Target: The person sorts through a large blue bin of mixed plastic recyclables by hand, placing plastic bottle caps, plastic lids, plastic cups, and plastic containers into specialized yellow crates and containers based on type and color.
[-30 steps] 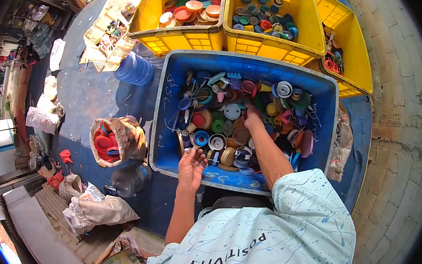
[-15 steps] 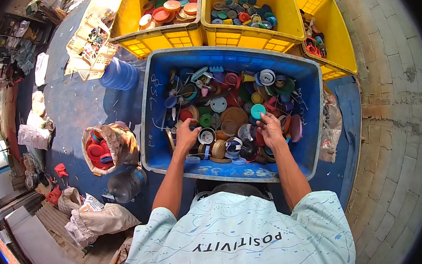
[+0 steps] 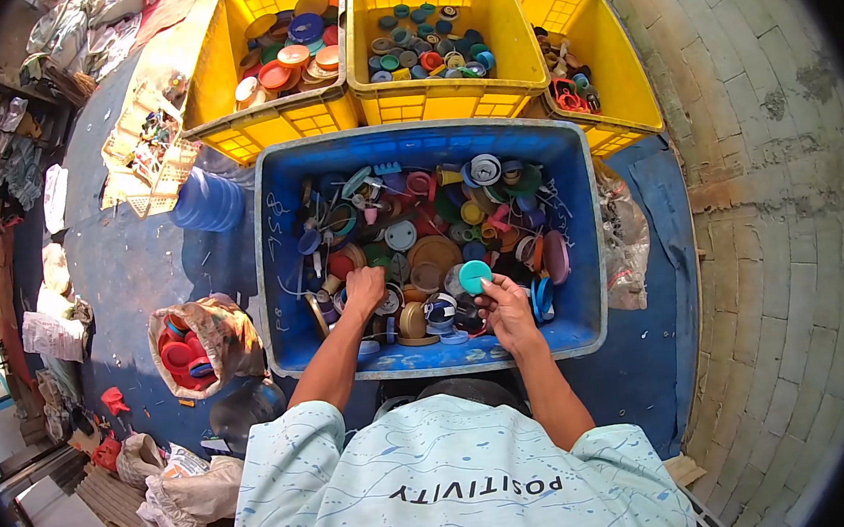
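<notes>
A blue crate [image 3: 441,360] holds a mixed heap of plastic lids and caps. My right hand [image 3: 506,308] pinches a round turquoise lid [image 3: 475,277] by its edge, above the right part of the heap. Over the left part, my left hand [image 3: 365,291] reaches down with its fingers bent among the caps; its fingertips are hidden, and I cannot make out what they touch. Brown lids [image 3: 435,252] lie between the two hands. A gold-coloured lid [image 3: 412,321] stands near the crate's front side.
Behind are three yellow crates: one with orange and blue lids [image 3: 270,126], a middle one with dark caps [image 3: 453,100], and one at the right [image 3: 621,131]. On the left are a sack of red lids [image 3: 238,340], a blue water bottle [image 3: 208,202] and a cream basket [image 3: 148,167].
The view has shifted, so the crates sit further left. My right hand has drawn the turquoise lid nearer and lifted it clear of the heap. The left hand reaches deeper among the caps.
</notes>
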`<state>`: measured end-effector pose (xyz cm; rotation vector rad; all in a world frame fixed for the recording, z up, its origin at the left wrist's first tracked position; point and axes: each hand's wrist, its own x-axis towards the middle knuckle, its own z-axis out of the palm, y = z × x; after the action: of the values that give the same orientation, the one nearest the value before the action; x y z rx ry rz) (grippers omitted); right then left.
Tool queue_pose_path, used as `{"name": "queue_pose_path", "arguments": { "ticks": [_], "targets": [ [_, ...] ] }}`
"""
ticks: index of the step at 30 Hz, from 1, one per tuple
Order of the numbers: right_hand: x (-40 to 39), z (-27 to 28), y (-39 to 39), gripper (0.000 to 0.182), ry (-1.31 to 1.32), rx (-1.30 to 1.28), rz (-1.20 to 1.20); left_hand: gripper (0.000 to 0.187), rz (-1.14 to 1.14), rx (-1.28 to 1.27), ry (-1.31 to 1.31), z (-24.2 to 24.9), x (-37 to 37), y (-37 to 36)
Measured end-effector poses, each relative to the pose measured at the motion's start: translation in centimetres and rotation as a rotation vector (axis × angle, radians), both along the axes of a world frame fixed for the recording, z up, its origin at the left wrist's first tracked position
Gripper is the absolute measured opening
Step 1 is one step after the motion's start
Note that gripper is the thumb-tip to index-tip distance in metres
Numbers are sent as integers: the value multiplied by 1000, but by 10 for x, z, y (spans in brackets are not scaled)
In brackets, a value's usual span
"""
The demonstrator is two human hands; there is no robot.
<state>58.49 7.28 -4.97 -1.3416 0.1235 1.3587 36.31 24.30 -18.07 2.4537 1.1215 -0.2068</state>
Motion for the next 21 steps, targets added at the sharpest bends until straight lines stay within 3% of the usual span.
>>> {"name": "queue_pose_path", "arguments": {
  "ticks": [4,7,8,12,15,21],
  "targets": [
    [2,6,2,22,-9,3,7,12,52,58,-112,-9,-8,-5],
    [6,9,6,22,-14,18,13,16,166,-153,26,12,-1,4],
    [7,8,6,22,-11,28,16,25,220,-264,39,19,1,8],
    [11,5,10,21,24,62,26,41,499,-569,-300,59,5,16],
    [14,10,16,21,31,78,19,35,843,-947,-600,87,15,17],
    [29,1,40,21,116,164,-47,32,998,-1067,-939,108,53,29]
  ]
}}
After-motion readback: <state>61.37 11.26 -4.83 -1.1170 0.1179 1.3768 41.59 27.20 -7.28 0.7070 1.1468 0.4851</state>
